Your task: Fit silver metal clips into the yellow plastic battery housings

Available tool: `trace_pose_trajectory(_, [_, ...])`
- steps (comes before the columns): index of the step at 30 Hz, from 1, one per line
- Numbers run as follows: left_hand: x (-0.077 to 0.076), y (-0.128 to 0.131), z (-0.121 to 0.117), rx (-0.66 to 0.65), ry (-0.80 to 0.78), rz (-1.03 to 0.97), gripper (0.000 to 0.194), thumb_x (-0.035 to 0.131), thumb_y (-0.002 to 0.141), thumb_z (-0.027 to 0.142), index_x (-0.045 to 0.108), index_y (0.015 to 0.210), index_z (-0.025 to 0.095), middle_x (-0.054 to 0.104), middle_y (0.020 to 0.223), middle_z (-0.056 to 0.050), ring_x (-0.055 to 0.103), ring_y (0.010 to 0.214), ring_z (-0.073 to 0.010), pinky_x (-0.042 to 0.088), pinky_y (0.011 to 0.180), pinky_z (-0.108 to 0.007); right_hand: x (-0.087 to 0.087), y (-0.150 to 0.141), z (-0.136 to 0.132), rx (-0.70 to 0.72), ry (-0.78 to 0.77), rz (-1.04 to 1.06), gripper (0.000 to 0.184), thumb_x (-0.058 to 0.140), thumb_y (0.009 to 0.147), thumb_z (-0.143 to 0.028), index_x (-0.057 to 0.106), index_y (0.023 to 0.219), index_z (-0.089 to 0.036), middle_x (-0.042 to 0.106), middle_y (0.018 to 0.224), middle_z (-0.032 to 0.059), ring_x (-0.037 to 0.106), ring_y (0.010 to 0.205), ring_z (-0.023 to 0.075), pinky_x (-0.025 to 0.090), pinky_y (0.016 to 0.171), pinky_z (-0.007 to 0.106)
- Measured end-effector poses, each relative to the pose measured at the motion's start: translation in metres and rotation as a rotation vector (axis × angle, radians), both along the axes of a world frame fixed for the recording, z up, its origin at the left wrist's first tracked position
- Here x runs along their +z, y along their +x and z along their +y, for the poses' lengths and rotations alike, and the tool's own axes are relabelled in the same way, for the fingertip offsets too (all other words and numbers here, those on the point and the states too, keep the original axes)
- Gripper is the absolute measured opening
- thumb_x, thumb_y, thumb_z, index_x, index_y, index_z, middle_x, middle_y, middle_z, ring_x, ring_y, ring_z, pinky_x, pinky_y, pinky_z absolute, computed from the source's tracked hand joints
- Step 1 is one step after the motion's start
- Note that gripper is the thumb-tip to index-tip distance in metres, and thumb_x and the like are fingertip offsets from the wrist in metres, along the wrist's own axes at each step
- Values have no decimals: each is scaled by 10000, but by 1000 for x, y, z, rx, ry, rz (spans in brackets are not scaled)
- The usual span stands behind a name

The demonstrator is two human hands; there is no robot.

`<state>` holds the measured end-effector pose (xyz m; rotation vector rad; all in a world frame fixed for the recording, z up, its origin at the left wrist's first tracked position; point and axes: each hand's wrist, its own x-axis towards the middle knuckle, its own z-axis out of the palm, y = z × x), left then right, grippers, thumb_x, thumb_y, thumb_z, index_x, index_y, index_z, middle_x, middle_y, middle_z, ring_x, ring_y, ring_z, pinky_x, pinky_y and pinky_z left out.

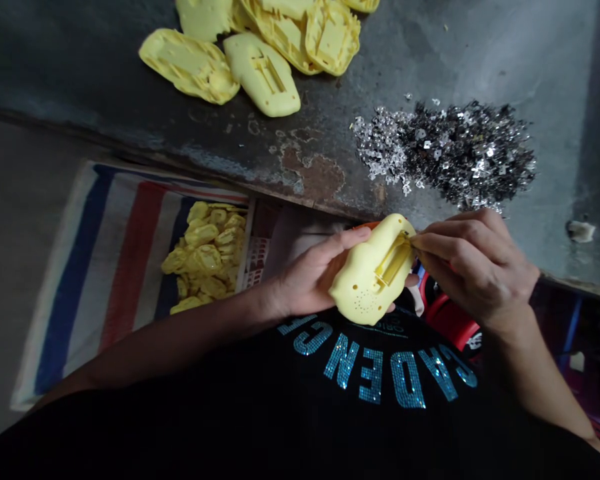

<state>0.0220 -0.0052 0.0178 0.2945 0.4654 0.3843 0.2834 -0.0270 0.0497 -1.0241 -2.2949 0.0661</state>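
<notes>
My left hand point(313, 273) grips a yellow plastic shell point(357, 280), thumb along its side and fingers underneath. The shell has a long battery slot, a ring of small speaker holes and a few screw holes facing up. At the upper end of the slot, my right hand point(473, 260) is closed in a pinch against the shell. Whatever sits between those fingertips is hidden; a dark speck shows in the slot beside them. Beyond my right hand, a pile of small metal contact pieces point(455, 150) is spread on the worn grey table point(180, 143).
More yellow shells point(265, 73) lie loosely at the table's far side. Below the table edge on the left, many yellow shells point(205, 253) fill a container beside a striped sheet point(130, 267). A red object point(445, 317) is under my right wrist. A whitish lump point(580, 231) rests at right.
</notes>
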Motion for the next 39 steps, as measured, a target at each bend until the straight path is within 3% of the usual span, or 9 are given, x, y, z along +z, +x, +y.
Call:
trace_pose_trajectory(5, [2, 1, 0, 6, -12, 7, 1038, 884, 981, 616, 440, 1833, 221, 776, 1598, -242, 834, 1353, -485, 721, 1048, -640, -2, -1, -2, -13, 46, 30, 361, 825, 1036, -60, 744, 1324, -262, 874, 1101, 61, 764, 902, 243, 627, 811, 437])
trace_pose_trajectory(15, [-8, -2, -2, -6, -3, -60, 1056, 862, 999, 664, 430, 1850, 212, 812, 1545, -235, 830, 1355, -458, 706, 1069, -623, -12, -4, -16, -98, 57, 24, 375, 801, 1044, -58, 769, 1340, -288, 883, 1113, 57, 747, 912, 263, 596, 826, 455])
trace_pose_trajectory(18, [-7, -1, -2, 0, 1, -73, 1050, 893, 983, 645, 457, 1837, 217, 834, 1507, -218, 859, 1287, -441, 723, 1006, -572, -10, -6, -14, -119, -25, 135, 364, 809, 1049, -71, 791, 1325, -308, 873, 1123, 49, 778, 929, 245, 615, 862, 443])
trace_pose_trajectory(20, [-6, 2, -4, 36, 13, -48, 1025, 922, 968, 620, 505, 1809, 211, 857, 1459, -198, 872, 1243, -420, 726, 967, -521, -5, -6, -9, -126, -167, 229, 319, 833, 1059, -131, 804, 1320, -313, 867, 1155, 54, 804, 999, 251, 635, 881, 429])
trace_pose_trajectory(23, [-4, 5, -9, 159, 117, 67, 902, 967, 945, 571, 642, 1708, 214, 894, 1352, -148, 886, 1143, -342, 710, 927, -402, 2, -4, 2, -86, -424, 264, 257, 864, 1076, -287, 809, 1328, -291, 857, 1188, 68, 809, 1046, 259, 650, 849, 404])
trace_pose_trajectory(26, [0, 3, -16, 237, 263, 188, 736, 1005, 945, 553, 777, 1562, 225, 911, 1226, -101, 863, 1024, -236, 653, 838, -258, 5, -3, 8, -70, -551, 278, 236, 891, 1059, -360, 813, 1267, -281, 840, 1098, 40, 775, 929, 224, 632, 803, 381])
trace_pose_trajectory(32, [3, -22, -22, 121, 454, 175, 678, 943, 1018, 589, 811, 1592, 254, 880, 1240, -104, 801, 1001, -208, 629, 858, -260, -13, -8, -3, -121, -581, 510, 251, 936, 1000, -286, 807, 1213, -318, 826, 1075, 5, 760, 922, 210, 605, 785, 367])
trace_pose_trajectory(39, [3, -31, -19, 50, 586, 312, 643, 898, 1044, 616, 816, 1560, 240, 852, 1123, -63, 690, 825, -141, 512, 677, -191, -29, -12, -11, -124, -500, 567, 293, 934, 993, -229, 812, 1239, -328, 829, 1083, -1, 779, 942, 198, 626, 840, 365])
